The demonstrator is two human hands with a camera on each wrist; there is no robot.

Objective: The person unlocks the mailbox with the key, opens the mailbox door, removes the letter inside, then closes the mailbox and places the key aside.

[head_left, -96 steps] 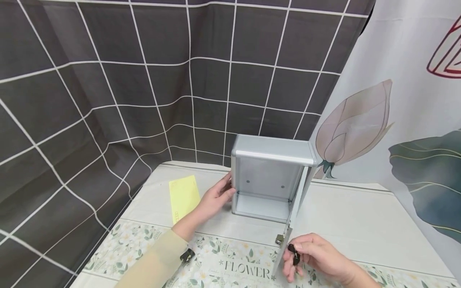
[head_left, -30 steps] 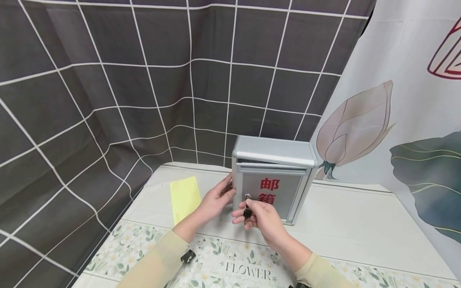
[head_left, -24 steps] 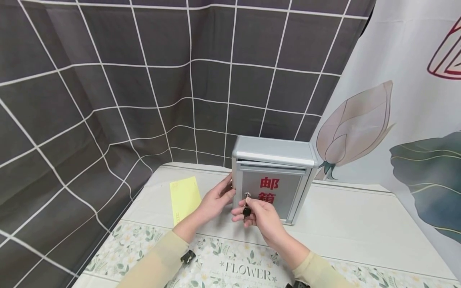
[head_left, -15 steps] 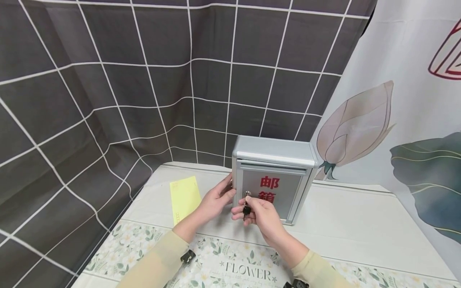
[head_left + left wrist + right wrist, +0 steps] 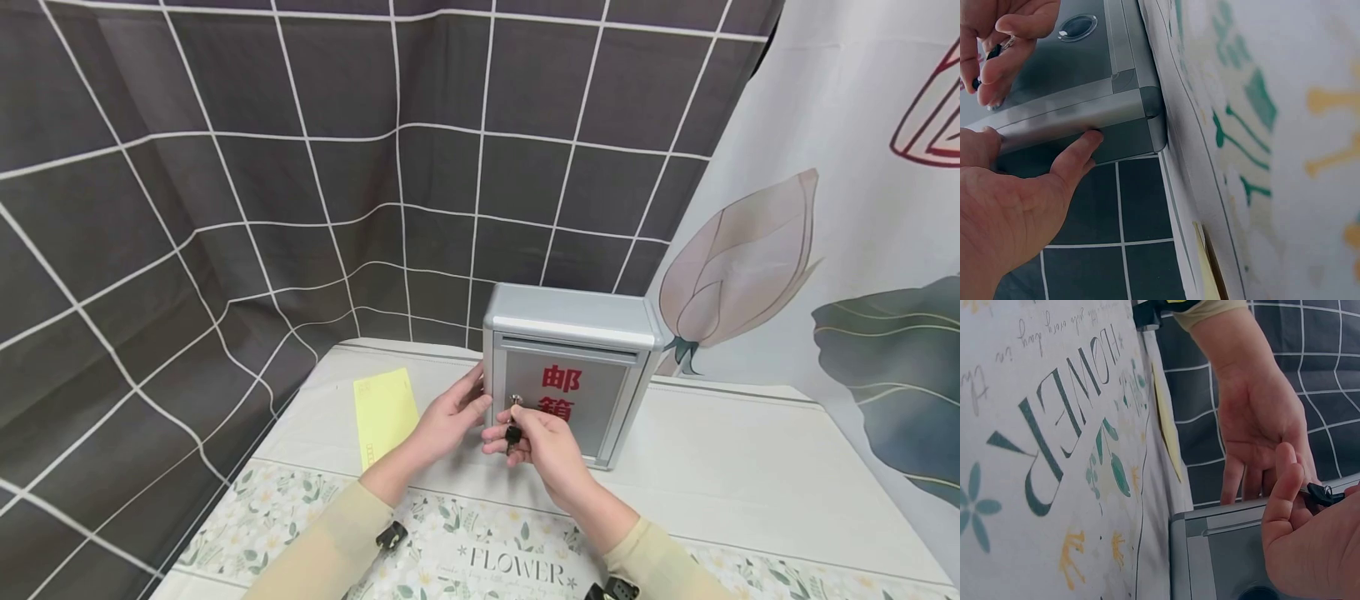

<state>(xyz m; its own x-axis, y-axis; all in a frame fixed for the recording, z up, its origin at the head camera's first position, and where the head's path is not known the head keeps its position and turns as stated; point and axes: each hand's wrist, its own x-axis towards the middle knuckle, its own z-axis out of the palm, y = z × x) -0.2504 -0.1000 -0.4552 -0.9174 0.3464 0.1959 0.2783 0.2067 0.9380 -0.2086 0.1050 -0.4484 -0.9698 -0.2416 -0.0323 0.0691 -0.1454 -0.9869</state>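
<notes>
A silver-grey metal mailbox (image 5: 572, 327) with red characters stands upright on the table, its front door flush with the frame. My left hand (image 5: 450, 415) rests against the mailbox's left side, fingers mostly straight, as the left wrist view also shows. At the door's left edge my right hand (image 5: 553, 448) pinches a key at the round lock (image 5: 516, 400). A second key with a black head (image 5: 513, 435) hangs below the pinch, beside the curled fingers. The right wrist view shows the black key head (image 5: 1322, 495) near the fingers; the key's tip is hidden.
A yellow envelope (image 5: 384, 412) lies flat left of the mailbox, partly behind my left forearm. The tablecloth (image 5: 735, 450) has a floral band with printed lettering. A dark gridded curtain (image 5: 300, 183) hangs behind, and a flower-printed sheet (image 5: 742, 250) at the right.
The mailbox door stood wide open at first; it has swung to the left, and the last narrow gap at its top has closed. My right hand moved left with the keys; my left stayed.
</notes>
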